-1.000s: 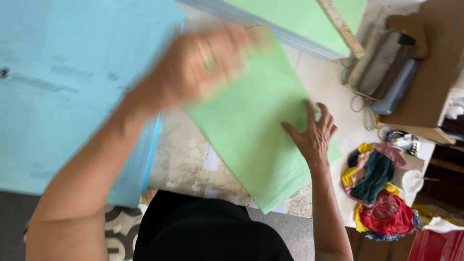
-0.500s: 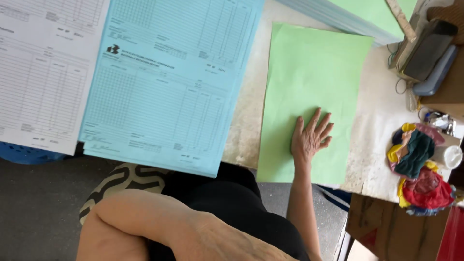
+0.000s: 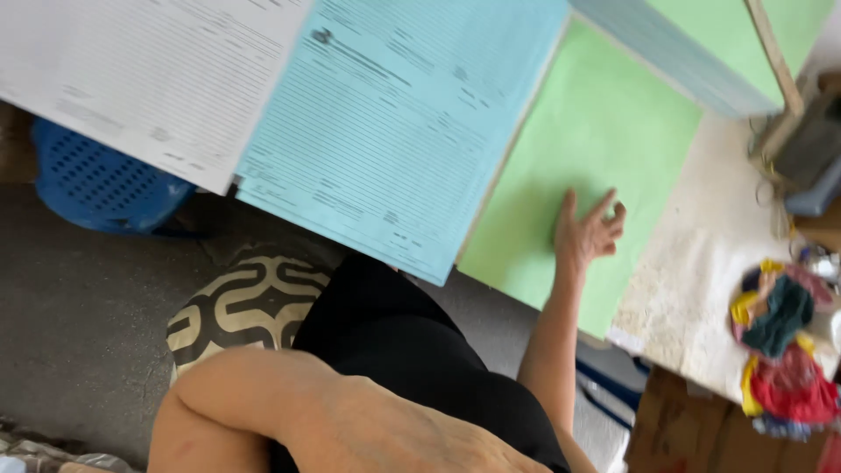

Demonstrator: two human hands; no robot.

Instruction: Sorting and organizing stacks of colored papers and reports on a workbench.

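My right hand [image 3: 587, 229] rests on a light green paper sheet [image 3: 613, 131] that lies on the worn white table [image 3: 701, 271]. Its fingers are spread and slightly curled, with nothing in them. A light blue printed form [image 3: 394, 123] overlaps the green sheet's left edge and hangs over the table's front. Left of it lies a white printed form [image 3: 149, 70]. Only my left arm [image 3: 289, 412] shows, bent across the bottom of the view over my black-clad lap; its hand is out of frame.
A thick stack of blue and green sheets [image 3: 692, 44] lies at the top right with a wooden stick [image 3: 771, 52] on it. Colourful cloth scraps [image 3: 780, 350] sit at the table's right end. Below are a blue plastic stool [image 3: 96, 175], a patterned cushion [image 3: 236, 307] and a cardboard box [image 3: 701, 429].
My left arm has come down from over the sheets to my lap, and its hand has left the view. My right hand stays on the green sheet, fingers curling a little.
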